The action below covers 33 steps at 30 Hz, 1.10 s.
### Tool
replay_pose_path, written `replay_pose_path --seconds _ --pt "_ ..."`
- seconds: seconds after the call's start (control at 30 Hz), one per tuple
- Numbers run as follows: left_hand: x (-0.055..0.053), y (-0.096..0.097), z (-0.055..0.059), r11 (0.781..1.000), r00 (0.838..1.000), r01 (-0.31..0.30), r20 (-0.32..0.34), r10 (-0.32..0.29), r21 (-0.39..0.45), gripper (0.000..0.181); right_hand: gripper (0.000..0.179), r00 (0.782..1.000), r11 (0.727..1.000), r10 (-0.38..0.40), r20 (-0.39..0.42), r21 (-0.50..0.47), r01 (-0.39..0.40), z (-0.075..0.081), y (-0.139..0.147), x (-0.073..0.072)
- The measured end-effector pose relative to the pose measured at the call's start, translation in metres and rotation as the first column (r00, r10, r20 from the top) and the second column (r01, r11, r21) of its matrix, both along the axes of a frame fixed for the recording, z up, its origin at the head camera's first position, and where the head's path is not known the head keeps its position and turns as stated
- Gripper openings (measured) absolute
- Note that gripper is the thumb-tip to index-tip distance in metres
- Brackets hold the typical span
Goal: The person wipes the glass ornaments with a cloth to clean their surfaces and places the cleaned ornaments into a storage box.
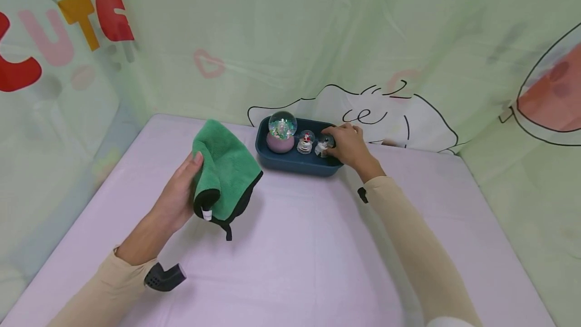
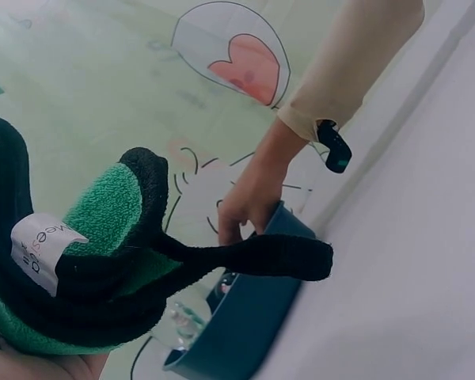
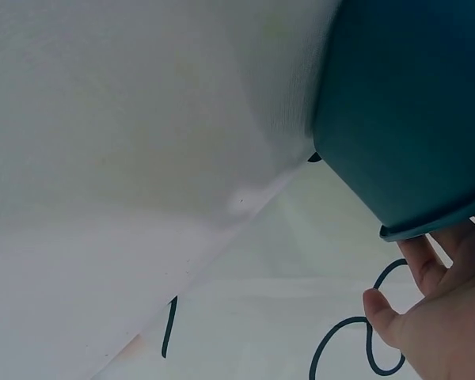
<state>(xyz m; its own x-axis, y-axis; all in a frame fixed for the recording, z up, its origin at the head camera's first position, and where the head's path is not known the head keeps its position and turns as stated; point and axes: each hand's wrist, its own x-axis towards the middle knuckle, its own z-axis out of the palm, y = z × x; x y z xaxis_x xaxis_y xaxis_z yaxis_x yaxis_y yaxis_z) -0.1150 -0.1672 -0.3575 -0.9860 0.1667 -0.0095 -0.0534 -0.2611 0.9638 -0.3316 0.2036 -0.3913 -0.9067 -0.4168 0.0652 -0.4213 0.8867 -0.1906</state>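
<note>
My left hand [image 1: 181,191] grips a folded green towel [image 1: 227,170] with black edging, a white tag and a black hanging loop [image 2: 277,257], held up over the table's left side. My right hand [image 1: 349,148] reaches into the right end of a dark blue bin [image 1: 297,164]. Its fingers are round a small snow globe [image 1: 323,146], which they partly cover. In the middle of the bin stands another small snow globe [image 1: 306,143] with a red figure inside. A larger snow globe [image 1: 282,127] on a pink base stands at the left end. The right wrist view shows the bin's outer wall [image 3: 412,119] beside my fingers.
The table [image 1: 290,246] has a pale lilac cover. Behind the bin hangs a pale green curtain [image 1: 281,39] with printed letters and line drawings, which also runs down both sides. A black wrist device [image 1: 164,277] sits at my left cuff.
</note>
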Motion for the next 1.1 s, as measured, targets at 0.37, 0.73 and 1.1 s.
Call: replay_pose_path --seconds 0.37,0.73,1.1 --pt "0.0 -0.001 -0.001 1.0 1.0 -0.001 -0.002 0.001 0.0 0.058 0.056 1.0 0.999 -0.003 -0.006 -0.037 0.002 -0.001 0.002 0.001" --pt "-0.004 -0.004 -0.004 0.998 0.999 0.013 0.047 -0.015 0.057 0.038 0.052 0.997 0.976 0.056 -0.049 -0.207 -0.065 0.016 -0.001 0.014" --pt "-0.01 -0.016 -0.006 0.977 0.969 -0.001 0.243 -0.052 0.212 0.048 0.044 0.992 0.921 0.107 -0.074 -0.367 -0.127 0.037 -0.01 0.039"
